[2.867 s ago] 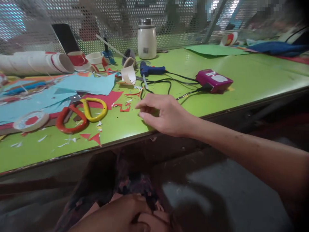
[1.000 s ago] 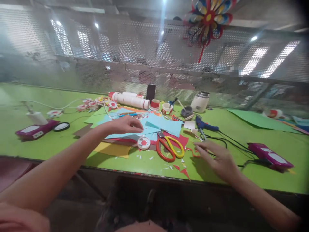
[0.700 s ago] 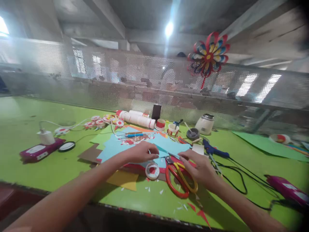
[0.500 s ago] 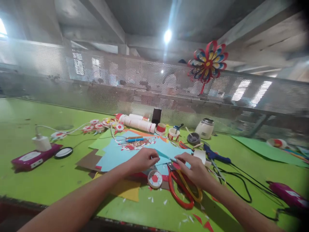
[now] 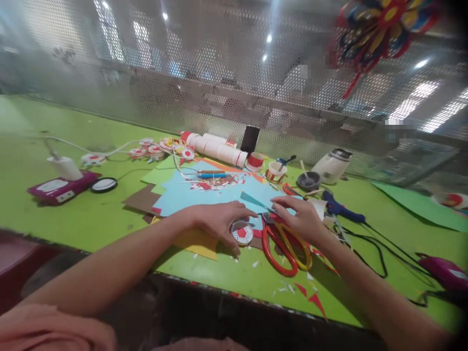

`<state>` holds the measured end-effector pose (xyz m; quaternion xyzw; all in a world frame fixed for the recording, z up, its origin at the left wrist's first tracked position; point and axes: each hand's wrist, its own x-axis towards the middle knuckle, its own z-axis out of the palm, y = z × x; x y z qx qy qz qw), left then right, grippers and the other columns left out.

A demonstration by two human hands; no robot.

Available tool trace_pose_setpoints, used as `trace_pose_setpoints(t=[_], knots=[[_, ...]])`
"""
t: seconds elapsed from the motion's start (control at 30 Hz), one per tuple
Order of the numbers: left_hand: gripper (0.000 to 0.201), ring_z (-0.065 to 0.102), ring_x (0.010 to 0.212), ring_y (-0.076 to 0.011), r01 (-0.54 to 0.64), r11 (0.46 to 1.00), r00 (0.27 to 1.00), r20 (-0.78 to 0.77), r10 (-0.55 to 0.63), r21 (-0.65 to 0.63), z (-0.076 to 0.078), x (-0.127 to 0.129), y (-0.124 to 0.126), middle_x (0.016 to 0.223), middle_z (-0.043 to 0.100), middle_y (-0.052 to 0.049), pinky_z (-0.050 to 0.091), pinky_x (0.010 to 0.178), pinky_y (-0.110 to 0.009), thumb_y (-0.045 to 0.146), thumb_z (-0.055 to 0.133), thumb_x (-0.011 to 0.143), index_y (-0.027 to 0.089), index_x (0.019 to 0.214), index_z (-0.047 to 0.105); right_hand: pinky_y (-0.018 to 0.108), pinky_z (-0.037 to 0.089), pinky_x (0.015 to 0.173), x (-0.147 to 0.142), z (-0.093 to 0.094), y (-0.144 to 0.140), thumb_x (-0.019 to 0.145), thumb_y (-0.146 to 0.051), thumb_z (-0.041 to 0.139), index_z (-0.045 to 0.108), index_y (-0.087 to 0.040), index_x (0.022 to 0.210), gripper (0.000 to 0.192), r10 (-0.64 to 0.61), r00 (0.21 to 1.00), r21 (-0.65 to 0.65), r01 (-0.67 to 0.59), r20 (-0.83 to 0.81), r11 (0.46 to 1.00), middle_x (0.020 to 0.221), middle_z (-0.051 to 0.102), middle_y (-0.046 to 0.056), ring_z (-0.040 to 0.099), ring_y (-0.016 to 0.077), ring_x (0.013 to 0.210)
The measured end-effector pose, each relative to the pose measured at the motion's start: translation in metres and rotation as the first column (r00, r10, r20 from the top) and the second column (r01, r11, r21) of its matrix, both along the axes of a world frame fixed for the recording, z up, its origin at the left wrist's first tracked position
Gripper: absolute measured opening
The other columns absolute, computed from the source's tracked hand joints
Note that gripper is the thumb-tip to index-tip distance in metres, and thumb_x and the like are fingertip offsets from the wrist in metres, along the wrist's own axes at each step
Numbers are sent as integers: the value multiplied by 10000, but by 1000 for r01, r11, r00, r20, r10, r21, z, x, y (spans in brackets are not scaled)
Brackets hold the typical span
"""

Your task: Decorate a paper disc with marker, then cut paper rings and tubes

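My left hand [image 5: 219, 222] reaches over the table with thumb and fingers apart, around a small round disc [image 5: 243, 234] with a red shape in its middle. Whether the fingertips touch the disc I cannot tell. My right hand [image 5: 300, 217] is closed in a pinch on a blue paper piece [image 5: 254, 201], its narrow end between thumb and fingers. Below that hand lie large scissors [image 5: 280, 253] with one red and one yellow handle loop. Blue paper sheets [image 5: 175, 192], scattered with scraps, lie beyond my left hand.
A blue glue gun [image 5: 341, 209] with a black cable rests at the right. Behind the papers are white rolls [image 5: 219, 148], a phone [image 5: 250, 140], small cups [image 5: 276, 171] and a pale jar [image 5: 333, 165]. A purple power strip [image 5: 64, 187] sits at the left.
My left hand has opened and moved onto the round disc. The right hand keeps its pinch on the blue paper. The view has tilted downward.
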<state>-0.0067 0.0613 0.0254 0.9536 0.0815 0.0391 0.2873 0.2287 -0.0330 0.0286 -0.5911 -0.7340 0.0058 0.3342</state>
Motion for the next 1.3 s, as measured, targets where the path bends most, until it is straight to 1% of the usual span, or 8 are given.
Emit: trace_pose_setpoints(t=[0.23, 0.37, 0.57, 0.67, 0.8, 1.07, 1.2, 1.3], knots=[[742, 481, 1082, -266, 2, 999, 999, -51, 1, 52, 2, 3, 0, 1174, 504, -120, 390, 930, -355, 470, 718, 676, 128, 1288, 474, 325, 538, 757, 3, -12, -10, 865, -279, 541, 697, -173, 927, 199, -35, 995, 28, 38, -89, 999, 905, 742, 62, 679, 188, 813], [618, 478, 1070, -244, -7, 999, 998, -55, 9, 41, 3, 4, -1, 1164, 501, -99, 389, 926, -338, 433, 712, 702, 143, 1211, 516, 328, 529, 753, 6, -12, -13, 865, -265, 552, 690, -178, 901, 167, -54, 991, 50, 60, -119, 997, 874, 738, 55, 671, 185, 788], [535, 480, 1040, -227, -39, 999, 996, -76, 40, 14, 4, 6, -2, 1129, 508, -85, 394, 893, -320, 380, 731, 696, 148, 1133, 528, 312, 506, 741, -4, -12, -19, 874, -240, 546, 679, -200, 911, 144, 22, 995, 24, -20, -101, 1000, 874, 726, 40, 661, 180, 786], [510, 494, 990, -210, -87, 996, 996, -39, 86, -28, 4, 7, -4, 1089, 522, -64, 404, 846, -309, 371, 731, 690, 162, 1110, 531, 305, 501, 733, -11, -13, -23, 874, -233, 548, 679, -206, 933, 146, 69, 989, 12, -68, -134, 998, 870, 713, 39, 656, 180, 788], [480, 499, 960, -199, -126, 990, 992, 12, 127, -68, 2, 7, -6, 1070, 528, -54, 399, 819, -306, 365, 727, 692, 168, 1087, 540, 304, 493, 726, -16, -14, -26, 879, -222, 545, 677, -198, 954, 154, 82, 987, 8, -82, -141, 997, 867, 699, 39, 642, 173, 792], [499, 490, 886, -189, -130, 991, 990, 43, 131, -36, -3, 8, -4, 1007, 542, -49, 374, 732, -284, 417, 760, 649, 181, 1032, 546, 291, 482, 734, -17, -15, -24, 875, -180, 559, 689, -154, 957, 155, 97, 983, -16, -101, -157, 995, 871, 691, 53, 629, 155, 797], [457, 495, 885, -179, -122, 991, 990, 65, 126, -50, -2, 8, -5, 1003, 554, -39, 383, 742, -279, 359, 748, 672, 186, 1042, 543, 287, 476, 717, -19, -15, -25, 878, -163, 555, 685, -142, 966, 158, 123, 979, 7, -123, -162, 992, 855, 682, 57, 617, 149, 777], [441, 499, 919, -185, -99, 994, 989, 105, 103, -50, -1, 8, -6, 1034, 556, -48, 393, 779, -293, 371, 721, 705, 186, 1060, 535, 298, 472, 714, -21, -15, -26, 878, -148, 551, 676, -131, 978, 161, 147, 978, 5, -148, -149, 989, 852, 669, 66, 604, 155, 778]])
